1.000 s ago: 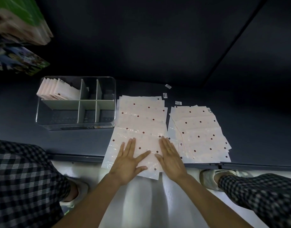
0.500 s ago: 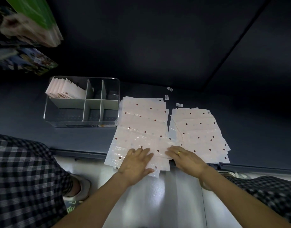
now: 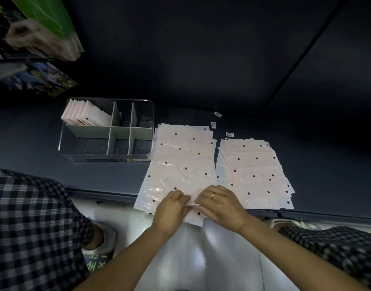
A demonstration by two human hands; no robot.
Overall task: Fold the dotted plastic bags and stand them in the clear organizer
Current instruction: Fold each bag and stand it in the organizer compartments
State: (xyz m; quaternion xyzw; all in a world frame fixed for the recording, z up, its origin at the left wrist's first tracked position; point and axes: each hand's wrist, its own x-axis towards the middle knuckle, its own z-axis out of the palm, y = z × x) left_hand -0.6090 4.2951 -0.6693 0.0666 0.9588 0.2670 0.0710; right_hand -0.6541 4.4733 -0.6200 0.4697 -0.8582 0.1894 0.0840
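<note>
1. Both hands, left hand [image 3: 172, 206] and right hand [image 3: 219, 203], pinch the near edge of the top dotted plastic bag [image 3: 180, 166] on the dark counter [image 3: 109, 175].
2. Folding appears to be just starting; next, carry that edge away.
3. Clear organizer [image 3: 106, 131] sits far left, folded bags [image 3: 83, 113] standing inside.

A shop or stockroom is suggested: printed packaged goods [image 3: 39, 38] are stacked on a shelf at upper left, small barcode labels [image 3: 229, 134] are scattered on a dark low platform [image 3: 306, 127], and a white tiled floor [image 3: 201, 259] is seen.
</note>
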